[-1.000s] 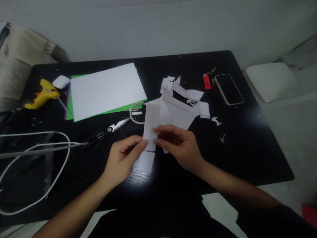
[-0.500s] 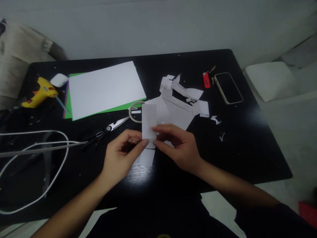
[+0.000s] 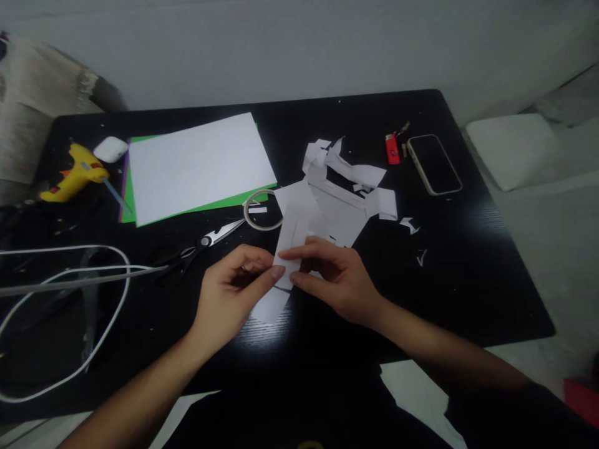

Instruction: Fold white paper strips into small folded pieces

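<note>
A narrow white paper strip point(image 3: 287, 240) slants between my two hands over the black table. My left hand point(image 3: 229, 293) pinches its left edge between thumb and fingers. From the other side, my right hand point(image 3: 339, 277) grips the same strip, its index finger lying across the front. A paper flap point(image 3: 272, 307) hangs out below the thumbs. Behind the strip lie white paper cutouts point(image 3: 341, 212), partly covered by it and by my right hand. The roll of tape point(image 3: 263, 210) rests just left of the strip's upper part.
Scissors point(image 3: 206, 242) lie partly open left of the tape. White and green sheets point(image 3: 201, 168) are stacked at the back, beside a yellow glue gun point(image 3: 77, 174) and a white case point(image 3: 111, 149). A red lighter point(image 3: 392, 149) and phone point(image 3: 434, 165) lie right. A white cable point(image 3: 124, 312) loops at left.
The paper strip has tilted, its top leaning right and its lower flap swinging left. My right index finger has moved a little left across it. Both hands keep their hold.
</note>
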Demonstrator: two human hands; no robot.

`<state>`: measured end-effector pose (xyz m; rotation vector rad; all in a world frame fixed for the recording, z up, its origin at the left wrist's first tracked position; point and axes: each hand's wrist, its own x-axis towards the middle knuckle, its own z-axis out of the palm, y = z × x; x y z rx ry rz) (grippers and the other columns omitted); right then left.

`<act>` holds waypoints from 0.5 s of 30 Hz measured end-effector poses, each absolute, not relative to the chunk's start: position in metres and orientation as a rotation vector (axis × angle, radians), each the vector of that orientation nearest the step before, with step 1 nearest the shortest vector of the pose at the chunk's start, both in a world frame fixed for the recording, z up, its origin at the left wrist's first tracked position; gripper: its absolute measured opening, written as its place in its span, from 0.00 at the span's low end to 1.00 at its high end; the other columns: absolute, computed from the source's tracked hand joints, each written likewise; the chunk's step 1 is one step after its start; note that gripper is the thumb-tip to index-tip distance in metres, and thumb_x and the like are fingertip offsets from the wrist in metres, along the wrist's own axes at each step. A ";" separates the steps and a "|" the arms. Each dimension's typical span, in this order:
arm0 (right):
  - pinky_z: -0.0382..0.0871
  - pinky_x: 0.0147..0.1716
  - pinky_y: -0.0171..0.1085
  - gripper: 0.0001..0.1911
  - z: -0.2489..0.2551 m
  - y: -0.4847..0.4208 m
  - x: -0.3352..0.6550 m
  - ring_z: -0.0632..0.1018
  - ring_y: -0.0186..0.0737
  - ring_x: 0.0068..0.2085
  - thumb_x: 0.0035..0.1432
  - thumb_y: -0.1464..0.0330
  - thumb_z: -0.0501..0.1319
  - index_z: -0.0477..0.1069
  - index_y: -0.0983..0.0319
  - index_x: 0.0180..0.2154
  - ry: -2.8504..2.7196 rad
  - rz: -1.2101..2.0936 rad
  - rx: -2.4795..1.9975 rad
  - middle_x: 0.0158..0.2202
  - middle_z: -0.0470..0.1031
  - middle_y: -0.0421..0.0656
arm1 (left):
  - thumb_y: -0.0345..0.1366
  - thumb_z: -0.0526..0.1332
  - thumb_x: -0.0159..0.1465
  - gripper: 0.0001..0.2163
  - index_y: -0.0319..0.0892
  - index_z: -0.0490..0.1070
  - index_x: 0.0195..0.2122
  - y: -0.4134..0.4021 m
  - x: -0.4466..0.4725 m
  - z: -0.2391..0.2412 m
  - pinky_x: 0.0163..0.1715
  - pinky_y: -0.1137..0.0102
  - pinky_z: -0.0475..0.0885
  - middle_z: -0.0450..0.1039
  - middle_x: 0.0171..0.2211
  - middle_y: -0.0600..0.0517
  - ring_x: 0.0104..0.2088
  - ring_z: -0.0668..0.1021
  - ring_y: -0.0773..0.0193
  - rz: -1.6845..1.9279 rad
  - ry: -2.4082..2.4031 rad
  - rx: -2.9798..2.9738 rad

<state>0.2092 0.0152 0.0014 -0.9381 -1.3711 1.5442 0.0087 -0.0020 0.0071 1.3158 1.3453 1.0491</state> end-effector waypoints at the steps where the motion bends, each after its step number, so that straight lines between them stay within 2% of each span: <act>1: 0.77 0.37 0.38 0.16 0.001 0.015 0.209 0.78 0.35 0.35 0.60 0.71 0.70 0.85 0.50 0.48 -1.381 1.547 -0.940 0.35 0.76 0.38 | 0.33 0.72 0.62 0.03 0.44 0.79 0.34 -0.002 0.009 0.008 0.25 0.75 0.68 0.74 0.25 0.57 0.25 0.73 0.70 1.037 1.330 1.310; 8: 0.75 0.35 0.39 0.18 0.001 0.014 0.208 0.78 0.36 0.34 0.59 0.71 0.72 0.84 0.47 0.50 -1.342 1.545 -0.976 0.34 0.75 0.38 | 0.32 0.72 0.62 0.04 0.45 0.78 0.32 0.000 0.008 0.004 0.26 0.74 0.68 0.72 0.26 0.57 0.26 0.72 0.69 1.026 1.245 1.180; 15: 0.74 0.35 0.37 0.21 -0.001 0.013 0.207 0.77 0.34 0.34 0.59 0.71 0.73 0.83 0.45 0.52 -1.335 1.552 -0.926 0.35 0.74 0.37 | 0.31 0.73 0.61 0.05 0.46 0.79 0.34 -0.002 0.006 -0.002 0.28 0.73 0.70 0.76 0.28 0.56 0.28 0.75 0.68 1.027 1.171 1.046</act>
